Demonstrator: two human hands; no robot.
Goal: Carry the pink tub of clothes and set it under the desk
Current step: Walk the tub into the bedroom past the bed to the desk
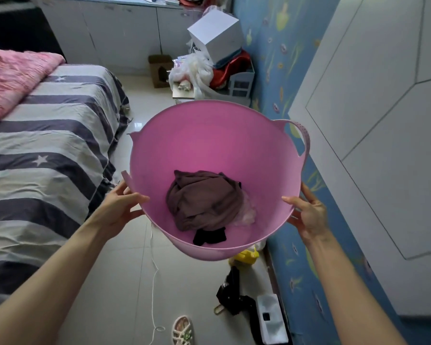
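The pink tub (209, 135) hangs in the air in front of me, tilted so its inside faces the camera. At its bottom lie clothes: a brown garment (204, 197), a black piece (209, 236) and something pale pink. My left hand (121, 204) grips the rim on the left side, near one handle. On the right side my right hand (307, 212) holds the rim, thumb inside the tub. The other handle (302, 138) sticks out at the upper right. No desk can be made out for certain.
A bed with a striped cover (47, 150) and pink blanket fills the left. White cabinets (115, 28) stand at the back, with a pile of boxes and bags (209, 58) beside the blue wall (279, 58). On the tiled floor lie a sandal (183, 329), black items, a white box and a cord.
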